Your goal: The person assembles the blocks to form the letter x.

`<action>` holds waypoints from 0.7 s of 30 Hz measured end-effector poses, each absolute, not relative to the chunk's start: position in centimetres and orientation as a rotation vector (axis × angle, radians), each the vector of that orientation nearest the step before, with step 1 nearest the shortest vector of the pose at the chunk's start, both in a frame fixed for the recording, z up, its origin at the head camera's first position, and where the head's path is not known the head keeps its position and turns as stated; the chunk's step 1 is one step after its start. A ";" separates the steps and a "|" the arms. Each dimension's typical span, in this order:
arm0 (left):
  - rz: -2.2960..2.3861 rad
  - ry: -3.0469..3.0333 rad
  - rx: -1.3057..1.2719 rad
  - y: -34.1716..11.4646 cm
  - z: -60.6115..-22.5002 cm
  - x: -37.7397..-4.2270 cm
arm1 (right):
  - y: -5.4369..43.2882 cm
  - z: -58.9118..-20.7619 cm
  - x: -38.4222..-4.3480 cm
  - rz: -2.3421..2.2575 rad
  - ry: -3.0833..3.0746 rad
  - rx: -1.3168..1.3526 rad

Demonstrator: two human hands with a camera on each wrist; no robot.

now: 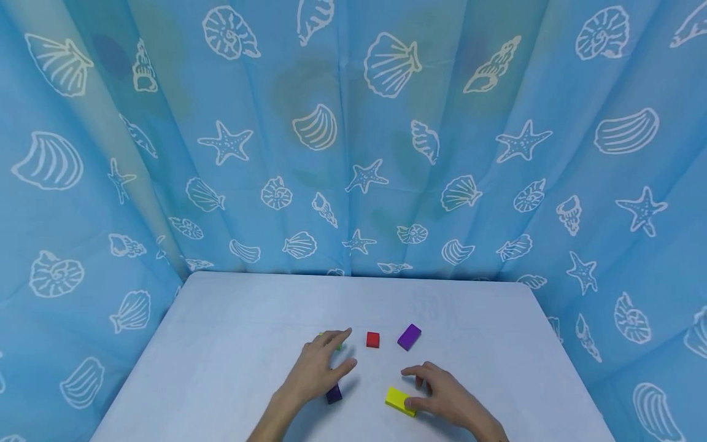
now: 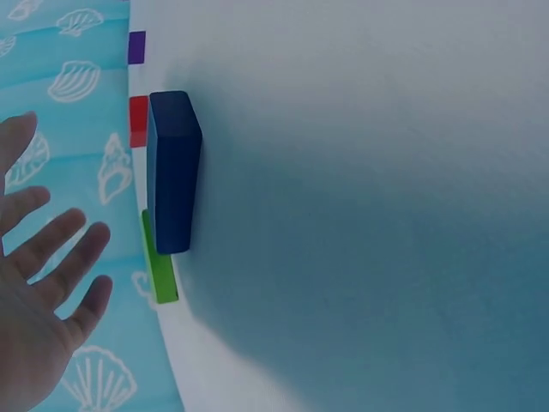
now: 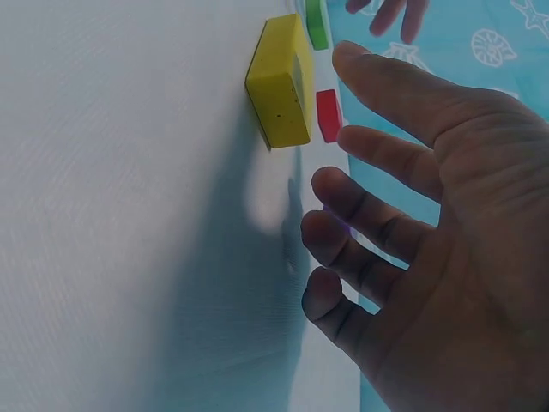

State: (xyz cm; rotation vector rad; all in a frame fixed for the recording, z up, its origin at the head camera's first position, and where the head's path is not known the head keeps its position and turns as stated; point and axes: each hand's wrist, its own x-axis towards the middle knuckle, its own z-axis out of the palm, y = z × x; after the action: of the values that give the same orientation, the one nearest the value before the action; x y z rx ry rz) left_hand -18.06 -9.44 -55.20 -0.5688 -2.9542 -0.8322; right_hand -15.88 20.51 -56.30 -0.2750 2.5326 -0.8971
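My left hand point(image 1: 313, 371) hovers with spread fingers over a dark blue block point(image 1: 334, 395), part of which it hides in the head view. The left wrist view shows this blue block point(image 2: 174, 172) whole, apart from the fingers. Beyond it lies a green block point(image 2: 161, 270), mostly covered by the left fingers in the head view. My right hand point(image 1: 447, 396), fingers loosely bent and holding nothing, is beside a yellow block point(image 1: 396, 399). Its thumb overlaps the block's near end in the head view; the right wrist view has the thumb raised near the yellow block point(image 3: 283, 81).
A small red block point(image 1: 372, 340) and a purple block point(image 1: 409, 337) lie farther back on the white table point(image 1: 248, 307). A blue curtain with white seashells point(image 1: 353, 141) hangs behind the table and along both sides.
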 end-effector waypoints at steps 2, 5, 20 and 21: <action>-0.836 -2.967 -0.563 -9.2 -55.2 -18.1 | 20.5 -56.4 -15.9 -0.898 2.528 -0.286; -0.843 -2.982 -0.557 -8.9 -55.2 -18.2 | 20.4 -56.5 -15.9 -0.900 2.521 -0.302; -0.874 -2.969 -0.640 -7.8 -56.0 -19.3 | 20.2 -57.1 -15.8 -0.942 2.490 -0.409; -0.865 -2.970 -0.645 -7.7 -56.1 -19.3 | 20.2 -57.2 -15.8 -0.940 2.491 -0.412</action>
State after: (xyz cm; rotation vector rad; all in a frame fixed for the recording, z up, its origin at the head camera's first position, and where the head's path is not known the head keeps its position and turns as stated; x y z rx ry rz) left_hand -19.32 -7.74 -56.07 -0.6449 -2.9703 -0.8650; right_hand -15.83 20.16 -57.18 -0.4124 2.4910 -0.9398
